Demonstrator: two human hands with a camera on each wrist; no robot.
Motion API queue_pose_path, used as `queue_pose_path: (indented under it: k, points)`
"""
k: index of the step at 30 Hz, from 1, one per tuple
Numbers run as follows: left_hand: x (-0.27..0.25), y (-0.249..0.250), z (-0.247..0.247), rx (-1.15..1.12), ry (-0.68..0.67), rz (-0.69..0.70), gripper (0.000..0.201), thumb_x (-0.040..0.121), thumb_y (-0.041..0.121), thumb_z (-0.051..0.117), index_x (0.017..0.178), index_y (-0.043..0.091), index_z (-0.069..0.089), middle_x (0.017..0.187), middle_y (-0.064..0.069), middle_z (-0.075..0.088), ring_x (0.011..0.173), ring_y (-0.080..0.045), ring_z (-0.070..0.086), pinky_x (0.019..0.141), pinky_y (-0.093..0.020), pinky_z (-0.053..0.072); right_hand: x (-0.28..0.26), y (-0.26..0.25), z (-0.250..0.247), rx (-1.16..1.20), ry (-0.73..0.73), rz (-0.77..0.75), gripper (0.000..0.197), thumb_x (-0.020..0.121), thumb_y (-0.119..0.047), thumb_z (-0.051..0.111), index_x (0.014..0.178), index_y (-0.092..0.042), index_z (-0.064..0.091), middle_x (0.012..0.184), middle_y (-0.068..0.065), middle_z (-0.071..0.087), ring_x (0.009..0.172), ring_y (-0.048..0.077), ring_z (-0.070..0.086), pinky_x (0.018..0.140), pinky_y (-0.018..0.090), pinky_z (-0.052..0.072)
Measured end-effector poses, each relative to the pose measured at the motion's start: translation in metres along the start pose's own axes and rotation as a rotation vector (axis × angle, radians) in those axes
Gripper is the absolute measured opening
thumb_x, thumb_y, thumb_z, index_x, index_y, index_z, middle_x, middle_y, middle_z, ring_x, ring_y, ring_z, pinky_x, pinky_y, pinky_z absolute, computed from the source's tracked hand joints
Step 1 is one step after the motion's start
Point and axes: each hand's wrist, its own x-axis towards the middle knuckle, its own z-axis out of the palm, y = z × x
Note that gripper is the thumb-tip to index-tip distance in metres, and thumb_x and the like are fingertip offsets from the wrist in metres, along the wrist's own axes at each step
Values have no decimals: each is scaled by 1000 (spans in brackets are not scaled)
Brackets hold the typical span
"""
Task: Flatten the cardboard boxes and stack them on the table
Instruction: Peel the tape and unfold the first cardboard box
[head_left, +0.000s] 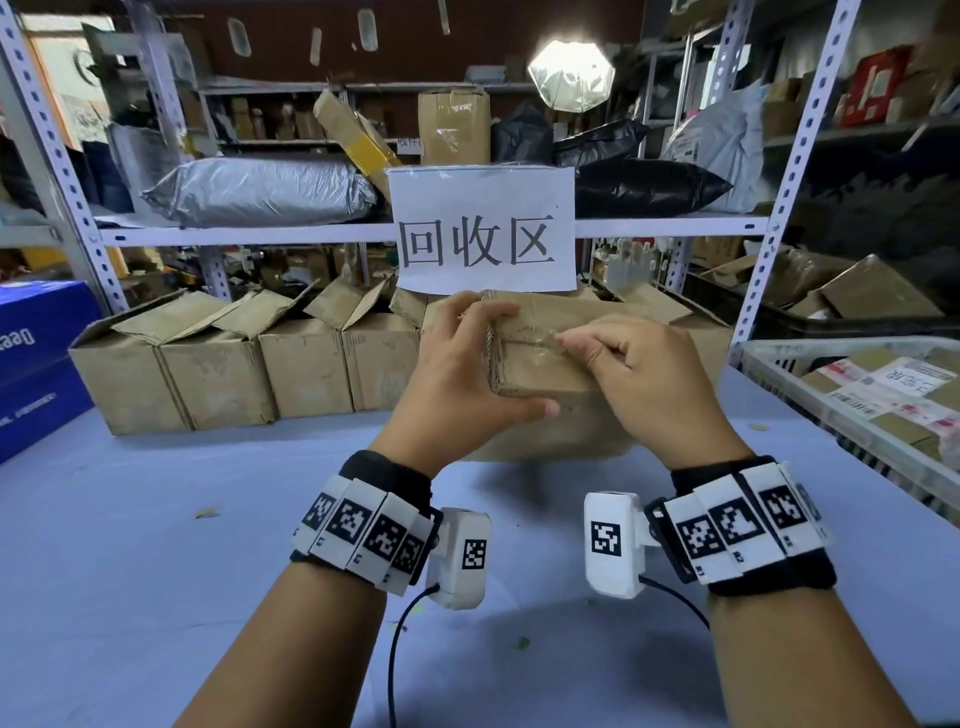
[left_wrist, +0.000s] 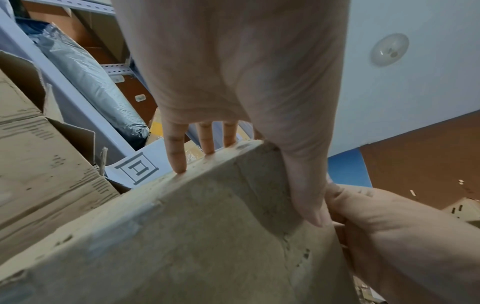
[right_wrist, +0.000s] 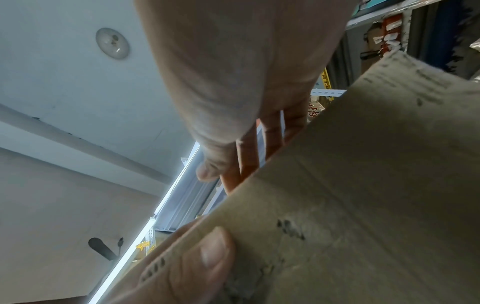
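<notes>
My left hand (head_left: 457, 379) grips the box (head_left: 540, 358) by its corner, held above the desk (head_left: 156, 545) toward the far edge, while my right hand (head_left: 639, 374) pinches its tape (head_left: 530, 340); light, stiff cardboard, I judge, best held at edges.

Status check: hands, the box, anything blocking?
Left hand grips box corner. Right hand pinches its clear tape. Box unflattened, held above table. Nothing blocking.

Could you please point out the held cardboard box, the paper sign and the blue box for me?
held cardboard box (head_left: 540, 371): head view, near face.
paper sign (head_left: 480, 228): head view, printed middle.
blue box (head_left: 36, 358): head view, side face.
</notes>
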Motion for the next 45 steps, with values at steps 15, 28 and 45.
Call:
queue_pose_path:
  k: [15,28,45]
  points:
    - [-3,0,1,46,-21,29,93,56,45,96,136,33,51,147,4,31,142,-18,32,119,-38,32,4,-9,8,-30,57,126,14,94,-16,64,81,-20,68,74,-13,65,74,6,60,68,24,44]
    - [0,0,0,38,-32,4,92,56,50,93,136,36,50,148,5,30,144,-17,28,120,-41,32,7,-20,15,-53,30,184,17,86,-32,76,74,-24,67,81,-9,64,79,11,58,68,28,39]
    - [-5,-2,-1,37,-21,36,94,57,44,97,138,31,52,144,5,31,144,-18,27,115,-47,38,7,-18,3,-5,27,317,48,103,-47,46,73,-16,67,64,2,65,60,23,61,60,38,48]
